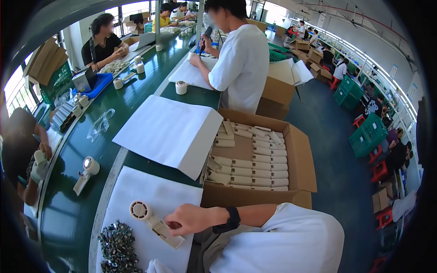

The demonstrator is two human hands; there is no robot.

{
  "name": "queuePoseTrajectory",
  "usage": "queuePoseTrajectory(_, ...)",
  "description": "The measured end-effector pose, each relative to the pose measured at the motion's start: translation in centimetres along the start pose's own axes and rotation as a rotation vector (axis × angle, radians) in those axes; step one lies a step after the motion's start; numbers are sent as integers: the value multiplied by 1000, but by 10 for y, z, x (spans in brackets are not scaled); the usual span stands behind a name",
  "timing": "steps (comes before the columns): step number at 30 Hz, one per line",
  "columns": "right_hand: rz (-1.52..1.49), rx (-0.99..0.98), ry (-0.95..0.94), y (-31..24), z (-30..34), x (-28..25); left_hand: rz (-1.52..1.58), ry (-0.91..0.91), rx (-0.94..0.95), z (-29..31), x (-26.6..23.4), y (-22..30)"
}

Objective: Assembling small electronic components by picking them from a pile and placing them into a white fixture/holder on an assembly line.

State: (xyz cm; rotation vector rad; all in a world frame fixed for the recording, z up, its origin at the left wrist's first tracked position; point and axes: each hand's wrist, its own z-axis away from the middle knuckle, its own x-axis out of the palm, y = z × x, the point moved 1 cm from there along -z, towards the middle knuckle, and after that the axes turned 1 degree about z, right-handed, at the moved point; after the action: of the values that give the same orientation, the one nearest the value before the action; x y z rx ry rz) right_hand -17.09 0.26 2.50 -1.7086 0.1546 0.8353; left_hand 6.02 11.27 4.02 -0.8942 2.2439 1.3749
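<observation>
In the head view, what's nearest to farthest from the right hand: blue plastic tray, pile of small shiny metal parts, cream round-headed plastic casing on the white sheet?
1. Cream casing: right at the right hand.
2. Metal parts pile: lower left.
3. Blue tray: far off, upper left.

The right hand [196, 218] mostly hides its fingertips, so whether they pinch something at the cream handle [166, 235] cannot be told. The white sheet [159, 189] has its near edge cut off below. There, what looks like the left hand [158, 266], gloved in white, is shown only partly. The shiny heap [117, 248] along the sheet's left edge is also cut, its pieces too small to identify.
</observation>
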Motion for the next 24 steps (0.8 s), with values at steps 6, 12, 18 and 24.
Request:
queuePoseTrajectory(6, -168, -34, -77, 8, -4, -3, -319, -3, 81, -17, -12, -11)
queuePoseTrajectory(12, -230, -50, -103, 11, -7, -4, -652, -273, 251, -29, -25, -21)
queuePoseTrajectory(18, -196, -107, -101, 11, -8, -9, -635, -489, 336, -36, -35, -31)
queuePoseTrajectory(24, -212, -175, -103, 9, -7, -15, -658, -479, 309, -35, -32, -25)
